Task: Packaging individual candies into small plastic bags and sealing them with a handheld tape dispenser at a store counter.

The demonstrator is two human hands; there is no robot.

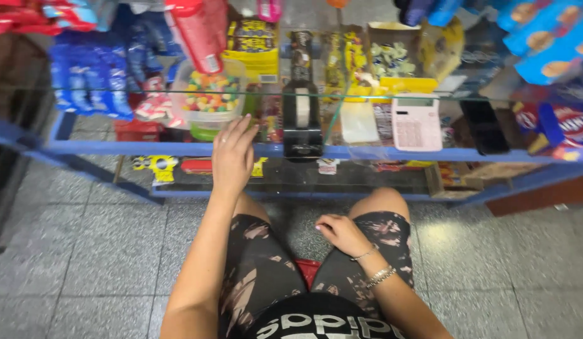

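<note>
Two hands: left hand (232, 157), grip loose and empty, fingers spread, reaches toward candy tub (211, 97) on glass bench (367, 152); right hand (342, 233), curled and empty, rests on knee. Beside tub: tape dispenser (302, 113), pink calculator (416, 123).

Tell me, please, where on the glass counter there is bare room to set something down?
Bare glass lies at the near edge under the left hand, between the candy tub and the tape dispenser. Another patch lies between the pink calculator and the black device. The back of the glass counter is crowded with packets.
</note>
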